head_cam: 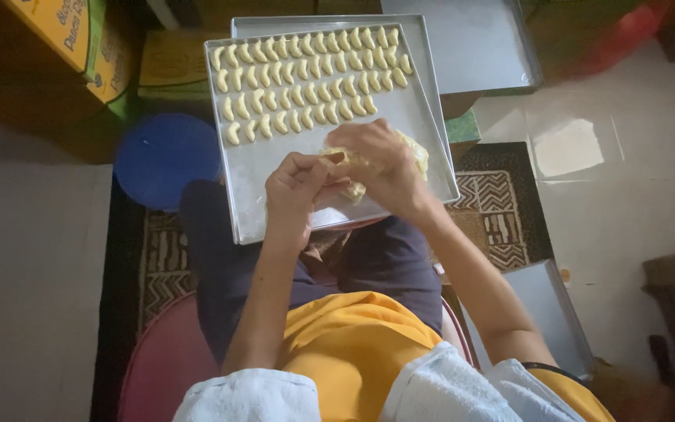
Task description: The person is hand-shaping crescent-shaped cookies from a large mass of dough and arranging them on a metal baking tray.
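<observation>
dough lump point(353, 168) pinched between left hand point(294, 191) and right hand point(380, 160) over metal tray point(275, 195) of crescent cookies point(306, 74).

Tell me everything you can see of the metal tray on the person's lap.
The tray is a shallow, square, dull silver metal sheet with a low raised rim. It rests tilted on the person's lap, its far edge overlapping a second tray behind. Rows of pale crescent-shaped dough pieces fill its far half; the near half is mostly bare. The left hand and right hand work a lump of dough above its near part.
</observation>
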